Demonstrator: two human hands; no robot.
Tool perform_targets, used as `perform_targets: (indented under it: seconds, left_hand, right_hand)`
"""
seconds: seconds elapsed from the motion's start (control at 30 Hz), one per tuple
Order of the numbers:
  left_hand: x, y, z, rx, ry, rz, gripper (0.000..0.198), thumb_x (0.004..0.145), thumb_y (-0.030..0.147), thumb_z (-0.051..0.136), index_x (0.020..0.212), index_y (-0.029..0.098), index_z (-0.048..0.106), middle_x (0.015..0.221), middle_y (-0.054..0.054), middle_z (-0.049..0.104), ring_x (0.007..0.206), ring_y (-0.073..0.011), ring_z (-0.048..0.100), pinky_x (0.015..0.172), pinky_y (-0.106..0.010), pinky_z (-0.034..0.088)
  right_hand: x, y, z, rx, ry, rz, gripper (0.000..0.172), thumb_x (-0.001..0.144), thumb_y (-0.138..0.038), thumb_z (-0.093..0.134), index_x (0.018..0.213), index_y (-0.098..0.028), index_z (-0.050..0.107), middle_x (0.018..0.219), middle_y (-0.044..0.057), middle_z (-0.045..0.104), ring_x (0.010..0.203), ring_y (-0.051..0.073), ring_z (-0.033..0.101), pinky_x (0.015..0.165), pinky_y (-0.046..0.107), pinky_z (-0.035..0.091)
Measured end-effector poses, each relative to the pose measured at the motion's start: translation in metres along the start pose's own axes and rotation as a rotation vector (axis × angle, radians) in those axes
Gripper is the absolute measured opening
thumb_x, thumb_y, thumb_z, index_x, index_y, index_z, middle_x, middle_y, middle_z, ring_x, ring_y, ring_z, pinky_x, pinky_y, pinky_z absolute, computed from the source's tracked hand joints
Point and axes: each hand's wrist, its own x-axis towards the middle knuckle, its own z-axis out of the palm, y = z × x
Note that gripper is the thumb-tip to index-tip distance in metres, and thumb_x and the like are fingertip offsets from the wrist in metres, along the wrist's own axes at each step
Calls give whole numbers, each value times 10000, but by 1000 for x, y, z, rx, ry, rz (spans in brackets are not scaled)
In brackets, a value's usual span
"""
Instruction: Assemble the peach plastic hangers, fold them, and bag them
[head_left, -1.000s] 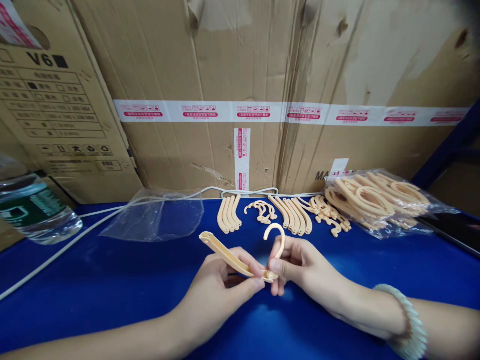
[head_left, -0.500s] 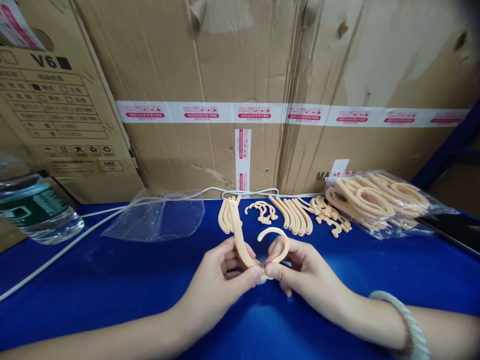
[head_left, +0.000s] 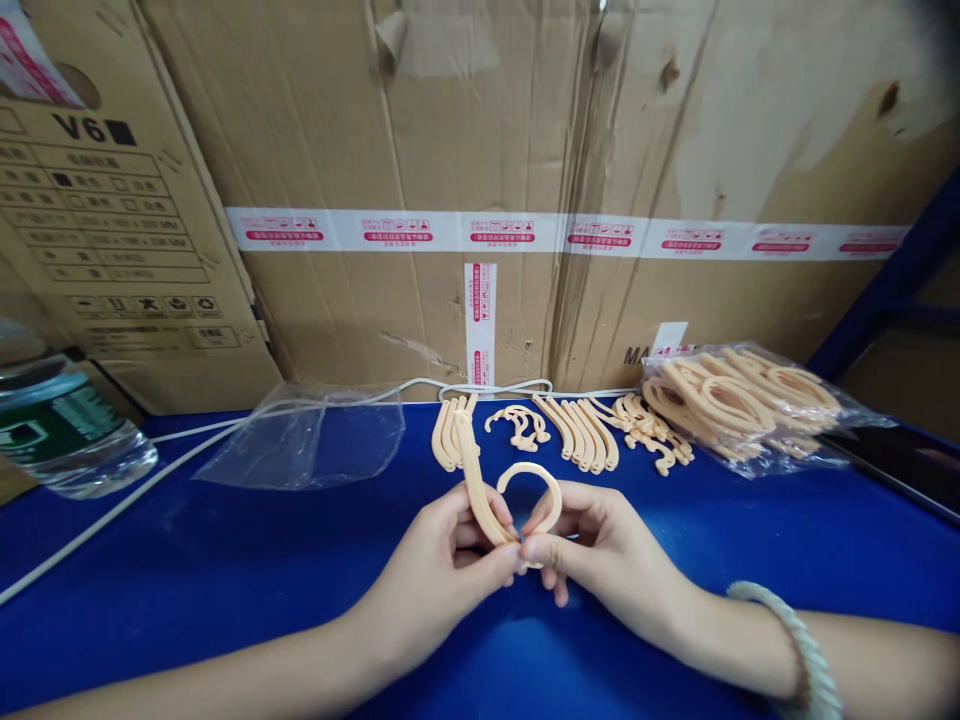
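Over the blue table top (head_left: 187,570), my left hand (head_left: 442,570) pinches the lower end of a curved peach plastic arm piece (head_left: 471,470), which points up and away from me. My right hand (head_left: 600,550) pinches a peach plastic hook (head_left: 534,485) by its stem, its loop curling up toward the arm piece. The two parts meet between my thumbs and fingertips, where the joint is hidden. Both hands are closed on their parts. A pale bead bracelet (head_left: 806,655) circles my right wrist.
Behind my hands lie a row of arm pieces (head_left: 448,432), loose hooks (head_left: 521,425), more arm pieces (head_left: 585,432) and small parts (head_left: 654,428). A clear bag of peach parts (head_left: 750,400) sits right, an empty clear bag (head_left: 307,440) left, with a water bottle (head_left: 60,435), a white cable (head_left: 112,510) and cardboard boxes (head_left: 480,150) behind.
The arm piece swung from pointing left and low to pointing up and away. The hook turned so its loop curls toward the arm piece. Both hands drew slightly closer together.
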Motion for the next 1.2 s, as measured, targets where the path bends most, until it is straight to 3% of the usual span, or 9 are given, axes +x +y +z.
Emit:
perform_targets:
  seconds: [0.17, 0.27, 0.37, 0.47, 0.53, 0.63, 0.93, 1.07, 1.2]
  left_hand:
    - [-1, 1, -2, -20, -10, -19, 267, 728, 207, 747, 812, 180, 494, 766, 11, 668, 744, -145, 664, 723, -264, 513]
    - [0, -1, -4, -55, 63, -10, 303, 700, 234, 767, 765, 185, 476, 730, 28, 649, 695, -137, 655, 701, -256, 506]
    - [2, -2, -6, -44, 107, -31, 285, 724, 296, 762, 795, 183, 511, 725, 22, 647, 685, -140, 648, 685, -253, 497]
    - [3, 0, -8, 43, 113, -43, 255, 749, 336, 748, 782, 174, 554, 711, 9, 640, 679, -133, 619, 638, -229, 468]
    - [3, 1, -8, 67, 111, -39, 238, 759, 343, 737, 769, 170, 574, 703, 2, 638, 669, -130, 602, 622, -224, 458]
    - [5, 2, -8, 42, 108, -26, 211, 745, 323, 740, 798, 164, 611, 708, -2, 644, 655, -126, 596, 641, -233, 469]
    - [3, 3, -9, 11, 128, -91, 233, 703, 328, 775, 859, 171, 702, 770, -33, 716, 730, -166, 653, 722, -271, 503]
    - [0, 8, -6, -6, 173, -123, 248, 700, 324, 773, 884, 164, 731, 792, -49, 732, 776, -186, 674, 782, -293, 520]
    - [0, 8, -7, -86, 180, -161, 309, 687, 358, 798, 917, 162, 732, 818, -55, 743, 809, -186, 689, 810, -286, 531]
  right_hand:
    - [0, -2, 0, -22, -1, -39, 358, 696, -368, 811, 882, -169, 579, 630, -27, 611, 486, 94, 577, 452, 202, 530]
    - [7, -13, -11, -115, 109, -139, 397, 802, -459, 696, 1055, -201, 531, 656, -47, 559, 461, 95, 536, 392, 199, 469]
    - [19, -33, -34, -506, 156, -265, 230, 913, -400, 545, 934, -175, 584, 688, -2, 569, 534, 105, 522, 439, 207, 423]
    - [30, -52, -61, -1171, 24, -428, 83, 858, -222, 595, 884, -167, 650, 855, 67, 647, 790, 193, 586, 696, 328, 492]
    - [34, -56, -73, -1465, -44, -470, 138, 820, -168, 621, 948, -166, 673, 955, 99, 643, 926, 251, 572, 809, 398, 478]
    - [37, -50, -81, -1644, -104, -439, 195, 838, -141, 597, 1013, -165, 679, 972, 110, 621, 939, 257, 570, 807, 390, 483]
    - [44, -34, -85, -1500, -57, -477, 164, 895, -111, 524, 892, -155, 682, 906, 97, 619, 891, 226, 571, 802, 366, 477]
    - [44, -41, -81, -1184, 67, -524, 133, 913, -194, 531, 895, -176, 661, 894, 75, 625, 835, 200, 588, 758, 343, 479]
    - [37, -52, -67, -705, 290, -471, 207, 930, -392, 538, 944, -190, 581, 714, 6, 606, 568, 133, 536, 514, 261, 414]
